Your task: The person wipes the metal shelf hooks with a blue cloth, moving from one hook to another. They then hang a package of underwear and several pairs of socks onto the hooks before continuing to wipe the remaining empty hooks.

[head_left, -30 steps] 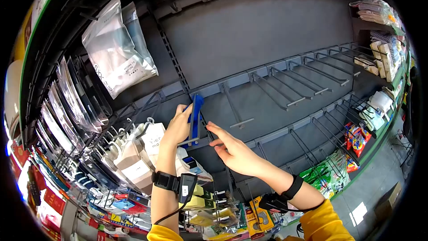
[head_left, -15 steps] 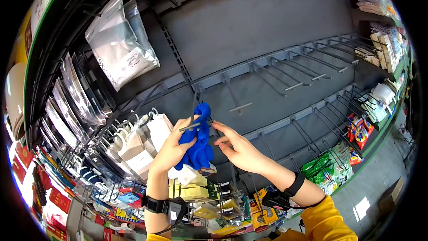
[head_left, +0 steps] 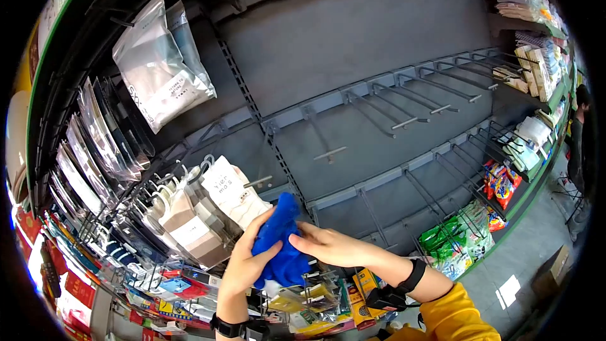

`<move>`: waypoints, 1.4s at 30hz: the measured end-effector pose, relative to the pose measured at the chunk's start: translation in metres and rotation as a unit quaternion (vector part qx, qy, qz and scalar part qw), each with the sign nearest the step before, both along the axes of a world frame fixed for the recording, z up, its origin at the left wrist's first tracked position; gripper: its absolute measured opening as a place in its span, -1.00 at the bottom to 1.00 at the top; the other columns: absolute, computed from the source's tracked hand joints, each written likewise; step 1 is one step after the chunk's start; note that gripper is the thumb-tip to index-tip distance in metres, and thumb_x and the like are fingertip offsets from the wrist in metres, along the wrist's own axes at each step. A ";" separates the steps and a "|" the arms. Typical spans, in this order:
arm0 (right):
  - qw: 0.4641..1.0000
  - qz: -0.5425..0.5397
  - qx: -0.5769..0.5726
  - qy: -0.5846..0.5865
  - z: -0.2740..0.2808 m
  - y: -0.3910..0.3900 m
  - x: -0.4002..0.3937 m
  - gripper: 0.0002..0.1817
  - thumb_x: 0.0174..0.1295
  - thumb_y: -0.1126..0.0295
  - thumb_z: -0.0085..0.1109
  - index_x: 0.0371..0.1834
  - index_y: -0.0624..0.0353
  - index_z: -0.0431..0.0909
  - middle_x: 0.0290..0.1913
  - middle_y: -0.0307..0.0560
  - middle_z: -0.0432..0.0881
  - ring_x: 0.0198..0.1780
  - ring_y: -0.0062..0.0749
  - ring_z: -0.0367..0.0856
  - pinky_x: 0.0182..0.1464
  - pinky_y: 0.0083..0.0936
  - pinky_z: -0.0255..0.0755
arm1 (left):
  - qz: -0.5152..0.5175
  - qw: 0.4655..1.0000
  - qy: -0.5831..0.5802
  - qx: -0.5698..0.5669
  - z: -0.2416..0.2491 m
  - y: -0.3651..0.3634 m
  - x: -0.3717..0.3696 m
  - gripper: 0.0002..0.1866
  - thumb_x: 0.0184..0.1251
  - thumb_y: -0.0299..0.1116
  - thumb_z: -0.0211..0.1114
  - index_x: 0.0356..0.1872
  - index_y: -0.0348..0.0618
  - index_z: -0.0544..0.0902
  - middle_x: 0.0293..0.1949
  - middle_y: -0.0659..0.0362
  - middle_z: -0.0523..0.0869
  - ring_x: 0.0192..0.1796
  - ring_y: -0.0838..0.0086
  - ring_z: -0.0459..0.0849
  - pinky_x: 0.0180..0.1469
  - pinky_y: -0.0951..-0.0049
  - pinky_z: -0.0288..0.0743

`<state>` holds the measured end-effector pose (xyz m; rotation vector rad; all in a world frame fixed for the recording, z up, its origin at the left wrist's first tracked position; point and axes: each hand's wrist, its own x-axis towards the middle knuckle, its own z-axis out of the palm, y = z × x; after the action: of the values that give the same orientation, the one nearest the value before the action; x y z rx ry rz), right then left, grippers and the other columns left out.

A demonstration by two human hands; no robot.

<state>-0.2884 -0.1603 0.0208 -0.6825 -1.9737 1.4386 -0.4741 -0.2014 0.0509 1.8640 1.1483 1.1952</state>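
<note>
A bunched blue cloth (head_left: pixel 282 235) with a soft, fuzzy surface is between my two hands, in front of the lower hooks. My left hand (head_left: pixel 245 259) wraps its left side, thumb across the front. On the other side my right hand (head_left: pixel 322 244) grips it, thumb pressed on the front and the other fingers partly hidden behind. Just left of the cloth hang packs of socks, the nearest a white pack (head_left: pixel 232 191) with printed letters. Whether the cloth touches a hook cannot be seen.
Metal display hooks (head_left: pixel 330 153) stick out from the dark back panel. At upper left hangs a clear bag (head_left: pixel 158 66) of white goods. Lower right are green packs (head_left: pixel 456 240) and orange-red packs (head_left: pixel 502 183). A cardboard box (head_left: pixel 552 271) stands on the floor. A person (head_left: pixel 577 158) is at the far right edge.
Both hands and the blue cloth have moved down, away from the upper hook's end. My right hand, apart from the cloth before, has closed on it. The view has shifted slightly.
</note>
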 end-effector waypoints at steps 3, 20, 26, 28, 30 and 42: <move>0.989 0.012 -0.031 0.144 -0.027 0.007 -0.009 -0.15 0.24 -0.16 -0.05 0.29 0.42 0.05 0.14 0.16 0.42 0.17 -0.23 0.40 0.19 -0.45 0.26 | 0.005 0.999 -0.050 -0.009 -0.020 0.011 0.025 -0.42 0.13 -0.60 0.18 0.21 -0.21 0.22 0.06 0.08 0.43 0.11 0.42 0.40 0.18 0.44 0.26; 0.874 -0.310 0.321 0.190 0.013 0.063 -0.035 -0.40 0.20 0.40 0.05 0.34 0.02 0.16 0.09 0.25 0.40 0.06 0.08 0.46 0.07 -0.34 0.35 | 0.139 0.968 0.019 0.208 0.006 0.017 0.027 -0.41 0.25 -0.55 0.14 0.32 -0.22 0.19 0.23 0.00 0.40 0.26 0.35 0.36 0.18 0.39 0.28; 0.878 -0.292 0.346 0.159 0.002 0.006 0.005 -0.36 0.08 0.56 0.06 0.31 0.02 0.24 -0.08 0.11 0.46 -0.11 0.00 0.53 -0.12 -0.33 0.45 | 0.102 0.975 -0.012 0.197 0.002 0.018 0.028 -0.38 0.19 -0.58 0.16 0.31 -0.25 0.20 0.29 0.06 0.32 0.29 0.33 0.34 0.22 0.34 0.23; 0.851 -0.291 0.390 0.200 0.024 -0.019 0.005 -0.35 0.01 0.57 0.11 0.27 0.08 0.30 0.00 0.08 0.47 -0.10 -0.08 0.54 -0.08 -0.40 0.46 | 0.102 0.974 -0.034 0.201 0.001 0.018 0.028 -0.39 0.10 -0.70 0.03 0.27 -0.31 0.23 0.22 0.00 0.39 0.27 0.30 0.36 0.26 0.36 0.21; 0.826 -0.303 0.449 0.157 0.043 -0.022 0.001 -0.30 0.01 0.57 0.12 0.32 0.02 0.23 0.01 0.07 0.42 -0.27 -0.03 0.56 -0.28 -0.34 0.52 | 0.127 0.976 -0.086 0.156 -0.012 0.028 0.019 -0.47 0.15 -0.70 -0.02 0.22 -0.34 0.27 0.14 0.03 0.44 0.19 0.35 0.40 0.26 0.41 0.21; 0.904 -0.322 0.278 0.054 -0.023 -0.054 0.026 -0.27 0.08 0.39 0.19 0.36 0.11 0.12 0.08 0.09 0.42 0.04 -0.04 0.50 0.04 -0.39 0.40 | 0.043 0.986 -0.092 0.130 -0.034 -0.018 0.023 -0.45 0.25 -0.51 0.09 0.29 -0.23 0.22 0.21 0.01 0.40 0.28 0.28 0.34 0.24 0.34 0.20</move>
<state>-0.2622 -0.2145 -0.0024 -0.8482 -1.7068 0.4744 -0.4516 -0.2198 0.0172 1.8582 1.0192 1.5941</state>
